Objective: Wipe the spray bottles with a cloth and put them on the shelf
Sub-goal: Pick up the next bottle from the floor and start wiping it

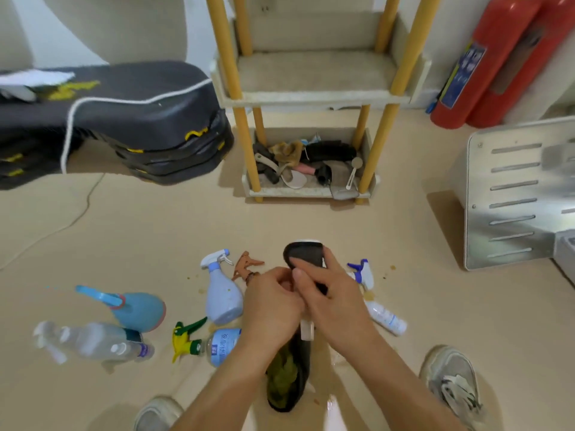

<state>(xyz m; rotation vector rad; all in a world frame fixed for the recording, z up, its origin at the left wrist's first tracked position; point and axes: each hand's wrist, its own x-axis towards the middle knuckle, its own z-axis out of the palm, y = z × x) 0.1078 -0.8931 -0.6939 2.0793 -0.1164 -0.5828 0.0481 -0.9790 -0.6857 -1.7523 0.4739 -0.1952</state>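
My right hand (pixel 329 303) grips a dark spray bottle (pixel 306 258) held above the floor, its base pointing away and its white nozzle (pixel 307 330) toward me. My left hand (pixel 270 306) has its fingers curled against the bottle's side and holds a dark cloth (pixel 284 381) with a green patch, which hangs down below both hands. On the floor lie or stand several other spray bottles: a lavender one (pixel 222 301), a blue round one (pixel 138 309), clear ones (pixel 93 337), a green-and-yellow-triggered one (pixel 189 339) and a white one (pixel 385 318). The shelf (pixel 314 96) with yellow posts stands ahead.
The shelf's bottom tray (pixel 306 191) is full of clutter. Stacked black cases (pixel 140 119) are at the left and red fire extinguishers (pixel 497 63) at the back right. A grey slotted metal panel (pixel 513 194) is at the right. My shoes (pixel 451 384) are near the bottom edge.
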